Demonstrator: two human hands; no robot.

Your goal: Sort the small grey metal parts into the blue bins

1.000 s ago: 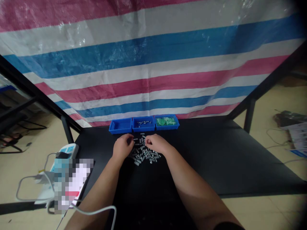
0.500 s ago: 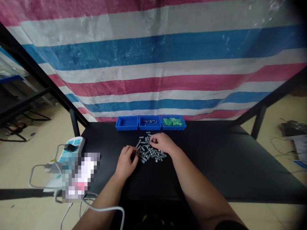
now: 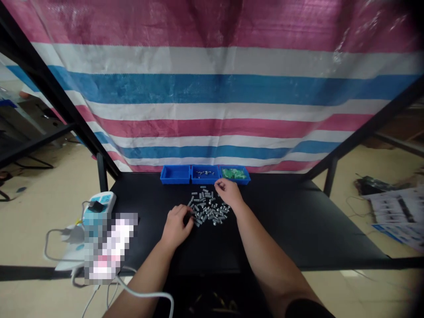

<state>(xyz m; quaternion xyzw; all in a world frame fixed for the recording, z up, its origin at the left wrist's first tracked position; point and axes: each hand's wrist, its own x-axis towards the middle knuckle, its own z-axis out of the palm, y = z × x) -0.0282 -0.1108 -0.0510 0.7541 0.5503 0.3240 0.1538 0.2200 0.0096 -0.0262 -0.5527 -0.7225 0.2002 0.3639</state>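
Observation:
A heap of several small grey metal parts (image 3: 208, 208) lies on the black table (image 3: 298, 225). My left hand (image 3: 176, 226) rests at the heap's near-left edge with its fingers curled in a pinch; what they hold is too small to name. Beyond the heap, my right hand (image 3: 228, 191) is closed with its fingertips together, just in front of the right blue tray (image 3: 235, 174) that holds green pieces. The middle blue tray (image 3: 204, 173) holds a few grey parts. The left blue tray (image 3: 175, 175) looks bare inside.
A striped pink, white and blue tarp (image 3: 212, 88) hangs behind the trays. A white power strip (image 3: 96, 205) with cables and a blurred-out item (image 3: 107, 247) sit at the table's left edge. Black frame posts (image 3: 102, 170) stand at both back corners. Papers (image 3: 394, 212) lie on the floor at right.
My right hand has moved from the heap's top away toward the right tray. My left hand stays at the heap's near-left edge. The camera has tilted up slightly.

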